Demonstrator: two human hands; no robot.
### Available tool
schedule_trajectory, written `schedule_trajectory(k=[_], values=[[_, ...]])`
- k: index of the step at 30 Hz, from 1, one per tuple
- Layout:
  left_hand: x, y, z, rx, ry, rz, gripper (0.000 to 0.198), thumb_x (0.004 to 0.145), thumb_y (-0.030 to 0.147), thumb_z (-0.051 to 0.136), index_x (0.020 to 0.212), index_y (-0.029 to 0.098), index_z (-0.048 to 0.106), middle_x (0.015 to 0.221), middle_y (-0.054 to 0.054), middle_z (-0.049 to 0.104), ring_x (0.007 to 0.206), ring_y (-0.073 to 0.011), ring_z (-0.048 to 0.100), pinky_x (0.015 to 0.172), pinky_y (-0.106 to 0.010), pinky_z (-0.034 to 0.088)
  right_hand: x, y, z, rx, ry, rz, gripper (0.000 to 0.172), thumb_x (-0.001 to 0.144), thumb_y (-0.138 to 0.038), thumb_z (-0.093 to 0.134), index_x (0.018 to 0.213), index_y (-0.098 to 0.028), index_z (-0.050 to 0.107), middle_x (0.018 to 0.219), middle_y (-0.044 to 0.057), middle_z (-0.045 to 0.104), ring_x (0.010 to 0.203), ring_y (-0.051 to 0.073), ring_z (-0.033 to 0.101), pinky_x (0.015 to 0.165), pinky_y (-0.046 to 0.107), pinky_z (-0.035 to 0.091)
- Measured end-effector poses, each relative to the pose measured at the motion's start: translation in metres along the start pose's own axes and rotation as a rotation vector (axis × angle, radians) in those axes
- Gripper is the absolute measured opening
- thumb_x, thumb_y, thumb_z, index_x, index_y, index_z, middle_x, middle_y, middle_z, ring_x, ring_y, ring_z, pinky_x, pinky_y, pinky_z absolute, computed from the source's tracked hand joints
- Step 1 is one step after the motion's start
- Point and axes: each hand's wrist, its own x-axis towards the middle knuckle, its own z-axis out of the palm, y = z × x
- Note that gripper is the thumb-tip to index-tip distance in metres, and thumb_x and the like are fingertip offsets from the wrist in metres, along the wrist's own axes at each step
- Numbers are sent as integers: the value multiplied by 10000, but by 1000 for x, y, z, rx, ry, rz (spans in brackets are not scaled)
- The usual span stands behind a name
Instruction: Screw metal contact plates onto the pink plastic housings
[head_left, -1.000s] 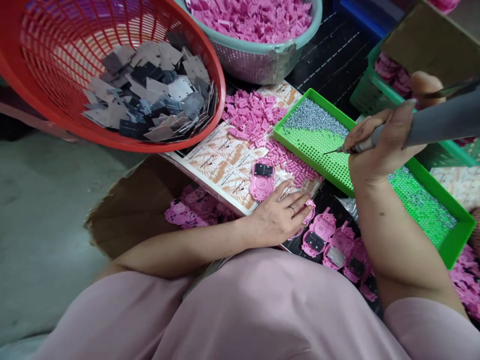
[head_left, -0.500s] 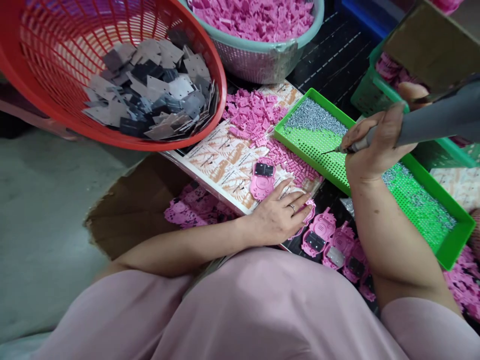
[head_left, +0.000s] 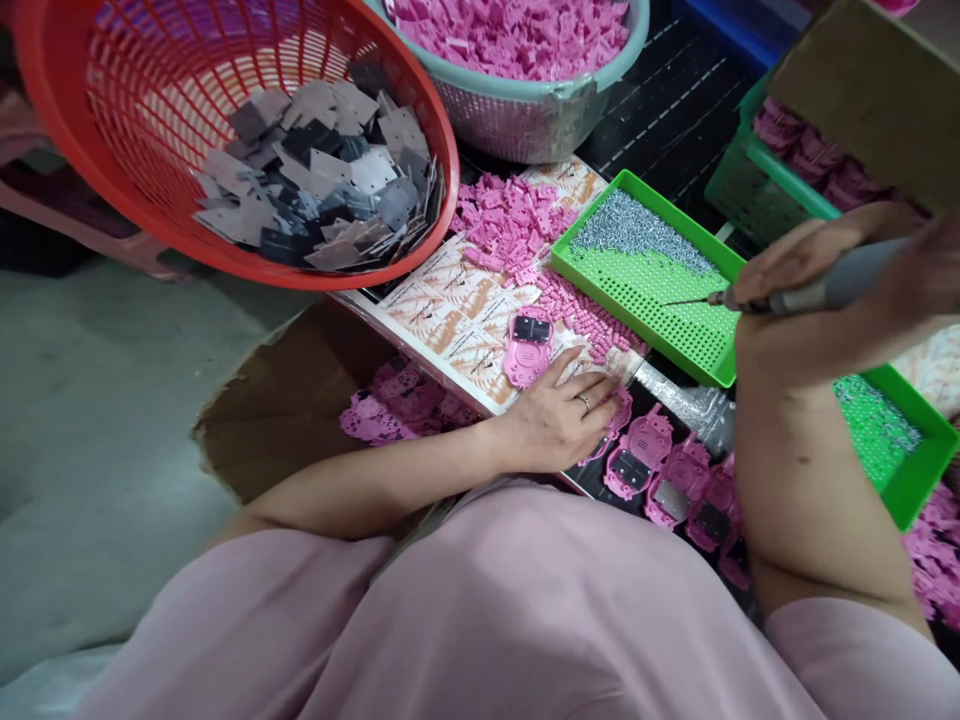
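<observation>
My right hand (head_left: 817, 285) is closed around a grey electric screwdriver (head_left: 855, 275). Its thin bit points left over the green screw tray (head_left: 652, 345), which holds many small silver screws (head_left: 637, 235). My left hand (head_left: 559, 415), with a ring on one finger, lies with fingers spread at the table edge. Those fingers partly cover a pink plastic casing (head_left: 619, 415) and touch it. Just beyond them, another pink casing (head_left: 529, 347) with a dark plate screwed on lies on the patterned sheet. To the right is a row of similar pink casings (head_left: 637, 455) with dark or silver plates.
A red basket (head_left: 446, 200) of metal plates (head_left: 322, 170) stands at the upper left. Behind is a pale basin (head_left: 517, 110) of pink parts. Small pink pieces (head_left: 510, 225) are heaped on the table. A green crate (head_left: 780, 175) stands right, and a cardboard box (head_left: 247, 410) sits below the table.
My right hand has moved right with the screwdriver, the bit still over the tray. My left hand stays nearly in place. The view has shifted slightly.
</observation>
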Motion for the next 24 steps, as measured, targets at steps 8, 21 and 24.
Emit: schedule_trajectory(k=[8,21,24], values=[[2,2,-2,34,-3,14,292,928,268,461,1112,126,637,1238,-116,649,1121,-216,601,1157,-584,280,-79,-11,21,-760,-203,-403,296,808,-412,637,1084,-308,660,490,-66,532,312,109,425,298,255,428],[2,3,-4,47,-15,25,286,937,291,448,1112,141,618,1256,-101,630,1146,-219,576,1177,-576,234,-77,14,7,-700,-306,-429,210,813,-285,619,1019,-286,659,474,-88,502,296,91,407,288,228,361],[1,3,-3,53,-24,12,288,945,305,446,1129,154,609,1262,-93,625,1152,-221,570,1167,-576,246,-77,12,5,-699,-320,-405,262,803,-309,640,1064,-291,641,480,-87,520,303,99,429,294,233,382]])
